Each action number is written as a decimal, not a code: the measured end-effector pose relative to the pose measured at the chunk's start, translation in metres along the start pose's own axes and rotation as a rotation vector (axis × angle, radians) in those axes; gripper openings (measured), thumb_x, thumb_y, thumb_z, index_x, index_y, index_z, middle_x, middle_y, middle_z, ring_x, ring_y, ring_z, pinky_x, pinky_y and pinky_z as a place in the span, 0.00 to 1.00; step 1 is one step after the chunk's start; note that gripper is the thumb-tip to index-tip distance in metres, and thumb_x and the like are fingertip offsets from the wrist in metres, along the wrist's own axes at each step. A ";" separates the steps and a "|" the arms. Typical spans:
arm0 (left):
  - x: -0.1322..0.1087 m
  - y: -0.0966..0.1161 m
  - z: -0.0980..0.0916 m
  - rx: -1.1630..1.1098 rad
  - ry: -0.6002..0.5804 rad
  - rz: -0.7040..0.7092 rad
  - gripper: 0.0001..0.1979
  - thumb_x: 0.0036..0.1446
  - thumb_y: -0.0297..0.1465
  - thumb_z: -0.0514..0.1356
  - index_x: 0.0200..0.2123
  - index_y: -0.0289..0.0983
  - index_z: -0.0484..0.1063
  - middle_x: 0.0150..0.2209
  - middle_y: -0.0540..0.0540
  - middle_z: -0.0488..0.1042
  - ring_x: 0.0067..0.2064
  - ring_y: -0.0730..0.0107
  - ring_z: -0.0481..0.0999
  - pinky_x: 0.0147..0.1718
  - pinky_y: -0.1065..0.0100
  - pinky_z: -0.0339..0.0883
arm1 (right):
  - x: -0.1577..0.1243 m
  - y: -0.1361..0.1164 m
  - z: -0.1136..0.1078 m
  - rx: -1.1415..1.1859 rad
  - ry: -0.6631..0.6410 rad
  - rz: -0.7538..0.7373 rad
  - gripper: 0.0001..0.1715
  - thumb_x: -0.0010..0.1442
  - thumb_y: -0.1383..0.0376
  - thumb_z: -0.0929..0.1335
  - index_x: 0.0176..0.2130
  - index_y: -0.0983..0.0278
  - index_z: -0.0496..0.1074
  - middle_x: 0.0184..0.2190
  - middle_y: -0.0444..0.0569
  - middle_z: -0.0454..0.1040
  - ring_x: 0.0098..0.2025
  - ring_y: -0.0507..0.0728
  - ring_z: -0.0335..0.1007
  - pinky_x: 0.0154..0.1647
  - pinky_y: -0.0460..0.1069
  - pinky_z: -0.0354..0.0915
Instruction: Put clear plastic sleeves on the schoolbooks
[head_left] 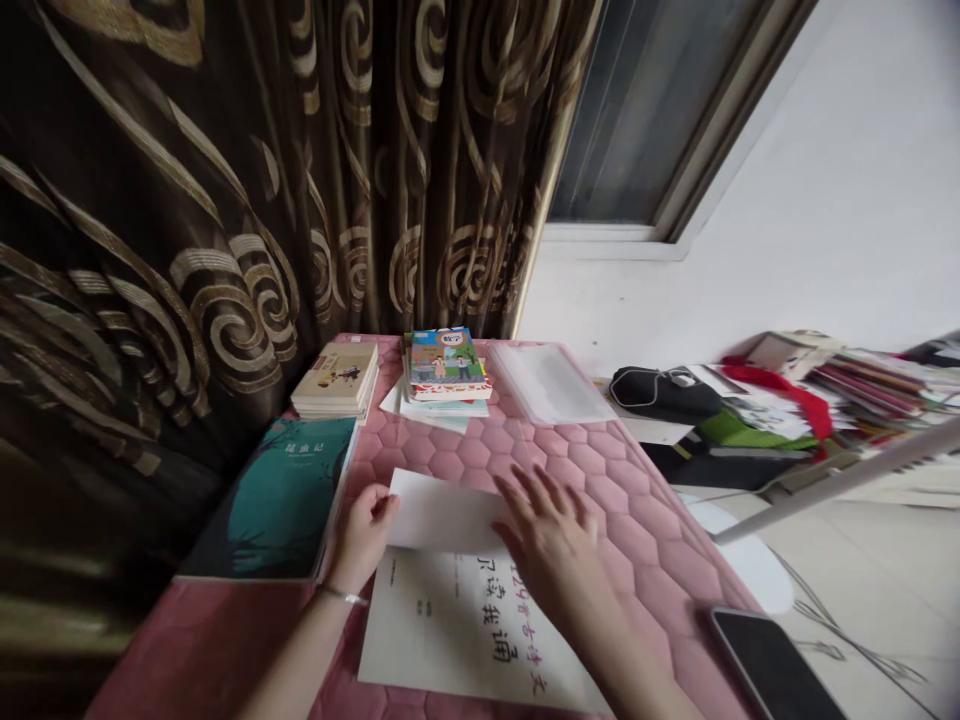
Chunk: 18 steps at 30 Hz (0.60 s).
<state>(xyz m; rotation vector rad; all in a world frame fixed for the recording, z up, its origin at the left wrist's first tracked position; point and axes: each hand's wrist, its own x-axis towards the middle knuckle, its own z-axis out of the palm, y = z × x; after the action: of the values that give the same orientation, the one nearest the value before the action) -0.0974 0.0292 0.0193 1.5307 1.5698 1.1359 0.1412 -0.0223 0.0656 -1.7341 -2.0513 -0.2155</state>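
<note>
My left hand (358, 540) pinches the left edge of a blank white sheet of paper (442, 515), fingers closed on it. At the sheet's other end, my right hand (551, 545) is open, its fingers spread over the right edge; whether it presses on the paper I cannot tell. Nearer to me lies a larger page (427, 645) with big Chinese characters in black and reddish ink, partly covered by the blank sheet and my right forearm. Beside my left hand rests a teal book (296, 495) with a dark tree pattern.
Behind the teal book is a stack of beige books (337, 375). Further right stand colourful textbooks (448, 362) and a translucent folder (555, 383). A dark phone-like device (772, 665) lies on the pink quilted cover (622, 520). Papers and bags crowd a surface (757, 425) at right.
</note>
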 end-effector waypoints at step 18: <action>0.115 -0.019 0.037 0.219 0.155 -0.219 0.09 0.46 0.23 0.64 0.33 0.34 0.72 0.35 0.40 0.76 0.46 0.54 0.75 0.42 0.62 0.64 | 0.046 -0.041 0.089 0.122 -0.419 -0.096 0.30 0.67 0.49 0.53 0.61 0.56 0.63 0.65 0.54 0.58 0.66 0.66 0.46 0.61 0.70 0.46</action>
<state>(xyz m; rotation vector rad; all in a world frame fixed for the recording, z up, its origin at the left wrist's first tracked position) -0.0825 0.1495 0.0001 1.3892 1.9686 1.0052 0.0761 0.0463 0.0128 -1.7166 -2.3835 0.2629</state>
